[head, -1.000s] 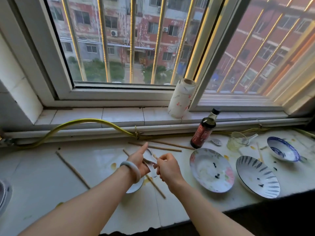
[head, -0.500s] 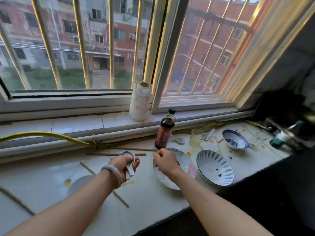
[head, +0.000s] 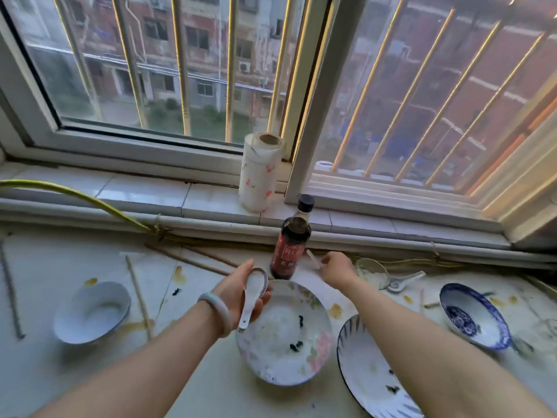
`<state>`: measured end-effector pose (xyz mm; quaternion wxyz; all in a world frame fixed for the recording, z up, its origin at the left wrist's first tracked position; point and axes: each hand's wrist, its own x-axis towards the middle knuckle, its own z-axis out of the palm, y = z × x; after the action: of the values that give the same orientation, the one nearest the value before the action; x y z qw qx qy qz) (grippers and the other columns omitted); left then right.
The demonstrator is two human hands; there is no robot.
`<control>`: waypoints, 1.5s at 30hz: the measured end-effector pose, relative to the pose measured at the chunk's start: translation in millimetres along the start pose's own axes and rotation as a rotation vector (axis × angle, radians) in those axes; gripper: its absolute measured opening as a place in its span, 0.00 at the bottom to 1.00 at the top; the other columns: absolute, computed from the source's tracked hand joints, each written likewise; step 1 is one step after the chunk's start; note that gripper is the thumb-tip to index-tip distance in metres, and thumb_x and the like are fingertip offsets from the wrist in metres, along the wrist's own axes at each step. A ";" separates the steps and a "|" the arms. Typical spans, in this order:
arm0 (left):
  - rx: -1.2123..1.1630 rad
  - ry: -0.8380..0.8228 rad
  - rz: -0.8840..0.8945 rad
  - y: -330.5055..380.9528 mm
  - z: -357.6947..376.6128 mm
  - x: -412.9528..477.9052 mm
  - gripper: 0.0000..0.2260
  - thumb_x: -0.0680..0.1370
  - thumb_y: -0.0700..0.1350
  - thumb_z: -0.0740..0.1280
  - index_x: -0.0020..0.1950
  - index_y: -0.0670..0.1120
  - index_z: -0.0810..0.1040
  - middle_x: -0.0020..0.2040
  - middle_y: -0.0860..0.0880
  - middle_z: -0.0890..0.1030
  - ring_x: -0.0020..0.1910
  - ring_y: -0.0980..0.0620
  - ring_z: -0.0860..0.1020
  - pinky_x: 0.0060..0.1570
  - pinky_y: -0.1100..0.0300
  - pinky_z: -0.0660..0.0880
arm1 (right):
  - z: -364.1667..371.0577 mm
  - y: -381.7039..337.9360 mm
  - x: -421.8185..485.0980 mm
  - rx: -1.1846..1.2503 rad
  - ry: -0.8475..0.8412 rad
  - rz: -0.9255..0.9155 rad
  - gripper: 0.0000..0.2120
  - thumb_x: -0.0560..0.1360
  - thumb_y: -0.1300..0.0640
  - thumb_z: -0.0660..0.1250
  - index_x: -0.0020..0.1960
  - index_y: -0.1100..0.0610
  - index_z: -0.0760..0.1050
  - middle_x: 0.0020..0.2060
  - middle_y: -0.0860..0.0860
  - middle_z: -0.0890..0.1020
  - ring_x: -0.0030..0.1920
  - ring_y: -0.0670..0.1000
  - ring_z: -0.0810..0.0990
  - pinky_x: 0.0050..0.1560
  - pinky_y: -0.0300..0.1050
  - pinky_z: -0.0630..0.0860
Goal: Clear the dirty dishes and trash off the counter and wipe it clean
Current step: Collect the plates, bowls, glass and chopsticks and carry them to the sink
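Observation:
My left hand (head: pixel 241 292) holds a white ceramic spoon (head: pixel 252 294) over the rim of a dirty flowered plate (head: pixel 289 336). My right hand (head: pixel 336 267) reaches past the plate and pinches the handle of a second white spoon (head: pixel 313 258) beside a dark sauce bottle (head: pixel 291 245). A blue-striped plate (head: pixel 367 375) lies to the right of the flowered one. Further right sit a blue patterned bowl (head: pixel 473 315) and a small glass cup (head: pixel 371 271) with another spoon (head: pixel 405 282) next to it. A white bowl (head: pixel 92 312) stands at the left. Chopsticks (head: pixel 138 294) lie scattered on the stained counter (head: pixel 196 387).
A paper towel roll (head: pixel 259 173) stands on the tiled window sill. A yellow hose (head: pixel 78 197) runs along the sill's base. Yellow sauce stains and dark crumbs dot the counter. A ridged metal rod (head: pixel 12 291) lies at the far left.
The view has shifted right. My right hand moved forward from the plate's edge to the spoon beside the bottle. My left hand still holds its spoon, now over the flowered plate.

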<state>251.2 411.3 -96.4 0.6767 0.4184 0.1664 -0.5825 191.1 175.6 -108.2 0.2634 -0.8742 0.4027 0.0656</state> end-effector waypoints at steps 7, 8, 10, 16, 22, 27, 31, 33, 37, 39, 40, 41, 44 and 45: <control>-0.093 0.010 0.061 -18.5 -0.1 -2.5 0.31 0.77 0.68 0.52 0.45 0.40 0.76 0.39 0.43 0.75 0.34 0.48 0.75 0.28 0.62 0.74 | 21.8 6.3 51.8 -0.205 -0.063 -0.183 0.17 0.77 0.60 0.61 0.66 0.60 0.69 0.61 0.58 0.77 0.58 0.59 0.76 0.52 0.51 0.76; -0.089 0.027 0.066 -18.0 -0.4 -3.7 0.31 0.77 0.68 0.52 0.45 0.40 0.76 0.39 0.43 0.75 0.35 0.48 0.75 0.29 0.61 0.74 | 25.6 5.9 56.1 -0.191 -0.067 -0.195 0.18 0.77 0.61 0.61 0.67 0.60 0.68 0.61 0.59 0.77 0.58 0.60 0.77 0.51 0.52 0.77; -0.072 0.060 0.072 -14.3 0.9 -5.8 0.30 0.77 0.68 0.52 0.44 0.41 0.76 0.40 0.43 0.75 0.36 0.47 0.75 0.32 0.60 0.75 | 31.1 5.3 63.3 -0.183 -0.072 -0.205 0.17 0.77 0.61 0.61 0.66 0.60 0.69 0.59 0.59 0.78 0.56 0.60 0.78 0.48 0.50 0.76; -0.078 0.121 0.062 -9.6 7.9 -1.9 0.27 0.79 0.65 0.53 0.45 0.43 0.75 0.41 0.43 0.77 0.38 0.47 0.76 0.39 0.56 0.77 | 30.1 4.1 61.1 -0.366 -0.065 -0.312 0.05 0.78 0.63 0.58 0.45 0.56 0.69 0.47 0.57 0.78 0.43 0.56 0.73 0.41 0.44 0.68; -0.017 0.161 -0.041 -18.2 28.5 21.7 0.22 0.82 0.53 0.57 0.61 0.36 0.74 0.44 0.42 0.79 0.42 0.46 0.78 0.43 0.49 0.78 | -0.8 17.3 14.8 -0.264 0.012 -0.467 0.12 0.80 0.63 0.56 0.51 0.62 0.78 0.51 0.57 0.76 0.48 0.57 0.76 0.45 0.46 0.72; -0.068 0.081 -0.087 -32.5 69.5 30.7 0.15 0.82 0.49 0.58 0.52 0.38 0.75 0.39 0.42 0.77 0.39 0.48 0.75 0.42 0.54 0.78 | -21.7 40.8 -48.3 -0.070 0.116 -0.778 0.12 0.79 0.60 0.64 0.60 0.60 0.79 0.51 0.54 0.80 0.50 0.55 0.79 0.50 0.48 0.77; -0.086 0.014 -0.088 -40.3 98.7 37.0 0.19 0.79 0.53 0.60 0.53 0.38 0.79 0.46 0.41 0.80 0.45 0.46 0.79 0.55 0.53 0.74 | -29.9 50.6 -74.3 -0.084 0.216 -1.036 0.12 0.75 0.60 0.65 0.55 0.59 0.82 0.43 0.52 0.81 0.42 0.53 0.80 0.39 0.45 0.79; -0.121 -0.014 -0.084 -43.5 114.4 36.1 0.17 0.78 0.53 0.61 0.48 0.38 0.78 0.41 0.43 0.80 0.40 0.48 0.78 0.51 0.57 0.75 | -32.1 54.9 -81.1 -0.138 0.220 -1.122 0.14 0.75 0.57 0.61 0.55 0.58 0.82 0.43 0.52 0.82 0.41 0.52 0.79 0.38 0.44 0.78; -0.117 0.026 -0.055 -44.8 129.1 43.3 0.27 0.80 0.59 0.56 0.45 0.36 0.79 0.37 0.39 0.82 0.39 0.45 0.80 0.51 0.54 0.75 | -35.7 63.9 -83.1 -0.187 0.191 -1.152 0.16 0.76 0.55 0.59 0.57 0.58 0.81 0.43 0.52 0.81 0.40 0.52 0.78 0.37 0.45 0.77; -0.098 0.029 -0.053 -42.9 130.0 45.1 0.27 0.80 0.59 0.58 0.44 0.35 0.79 0.38 0.39 0.82 0.41 0.44 0.80 0.55 0.54 0.74 | -36.3 64.2 -83.1 -0.188 0.166 -1.153 0.16 0.76 0.56 0.59 0.57 0.58 0.81 0.43 0.52 0.81 0.41 0.52 0.77 0.38 0.46 0.77; -0.063 0.026 -0.051 -43.3 132.8 44.9 0.26 0.80 0.58 0.60 0.44 0.35 0.79 0.37 0.39 0.82 0.40 0.45 0.80 0.53 0.54 0.74 | -39.0 65.2 -83.4 -0.185 0.145 -1.148 0.16 0.76 0.56 0.58 0.58 0.59 0.80 0.44 0.52 0.81 0.41 0.52 0.77 0.40 0.46 0.78; -0.017 0.033 -0.050 -43.9 135.8 44.0 0.24 0.80 0.56 0.61 0.45 0.34 0.79 0.39 0.40 0.82 0.40 0.45 0.81 0.51 0.54 0.75 | -41.3 66.1 -83.6 -0.179 0.118 -1.146 0.16 0.76 0.57 0.58 0.58 0.60 0.80 0.45 0.53 0.81 0.42 0.53 0.77 0.41 0.47 0.78; 0.061 0.092 -0.038 -47.5 141.0 46.5 0.14 0.81 0.46 0.62 0.51 0.34 0.75 0.40 0.40 0.81 0.40 0.47 0.80 0.39 0.57 0.78 | -51.8 69.9 -85.1 -0.158 0.014 -1.153 0.18 0.73 0.60 0.58 0.60 0.61 0.77 0.49 0.55 0.80 0.48 0.54 0.76 0.50 0.47 0.77; 0.053 0.095 -0.043 -48.1 141.3 48.9 0.11 0.81 0.43 0.62 0.51 0.35 0.74 0.37 0.40 0.79 0.38 0.47 0.78 0.33 0.58 0.78 | -56.4 72.3 -85.1 -0.151 0.005 -1.160 0.19 0.72 0.62 0.57 0.61 0.61 0.76 0.51 0.55 0.80 0.50 0.54 0.76 0.53 0.45 0.76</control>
<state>182.5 273.6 -65.2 0.6440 0.4598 0.1919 -0.5805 75.4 164.8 -61.8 0.1922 -0.9682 -0.1471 -0.0629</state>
